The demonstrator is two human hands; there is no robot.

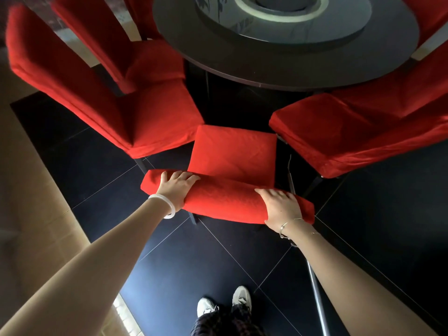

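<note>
Where the chair stands: the red-covered chair (234, 151) is on the floor between two others, its seat facing the round worktop (242, 66) and fully in view short of the rim.
Chair back (225, 202): a padded top in red cloth, lying crosswise just in front of the person.
Left hand (175, 187): the grip is clenched on the chair back near its left end, fingers curled over the front edge; a pale bangle (167, 206) is on the wrist.
Right hand (281, 206): the grip is released, palm and spread fingers resting flat on the right end; a thin chain bracelet (284, 227) is on the wrist.
Worktop: dark, glossy and bare at the rim, with a glass turntable (278, 27) in the middle.
Neighbours: a red chair on the left (135, 117) and a red chair on the right (351, 134), both angled toward the worktop, with more red backs beyond.
Floor (194, 263): large dark shiny tiles with thin pale joints; a beige band (31, 190) runs along the left.
Feet: white shoes (223, 301) side by side on the tiles.
Pole (317, 294): a grey metal pole slanting beside the right arm.
</note>
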